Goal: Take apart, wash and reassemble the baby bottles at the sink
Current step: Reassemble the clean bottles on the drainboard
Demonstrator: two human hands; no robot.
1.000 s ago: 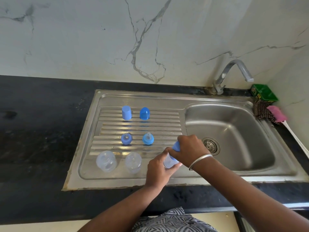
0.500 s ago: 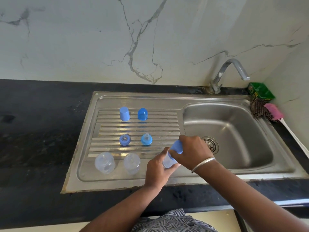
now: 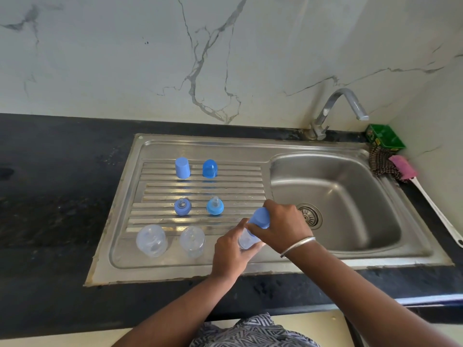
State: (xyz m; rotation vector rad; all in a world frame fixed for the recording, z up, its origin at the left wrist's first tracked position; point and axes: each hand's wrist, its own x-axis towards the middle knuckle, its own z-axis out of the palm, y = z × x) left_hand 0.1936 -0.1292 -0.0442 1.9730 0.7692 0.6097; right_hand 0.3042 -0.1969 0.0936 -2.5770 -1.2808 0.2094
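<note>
Stainless steel sink (image 3: 130, 196) set in a dark table (image 3: 50, 209), under a marble-veined wall: a person holds a baby bottle (image 3: 246, 240) above the draining board's near right corner, beside the basin. The left hand (image 3: 231, 256) grips the clear body from below; the right hand (image 3: 281, 227) curls over the blue cap (image 3: 260, 217) on top. The bottle's long axis tilts up and away toward the basin, so the right hand looks placed to take the cap off. Two caps, two teats with rings and two clear bottles (apparently already apart) stand in rows on the ribbed board.
</note>
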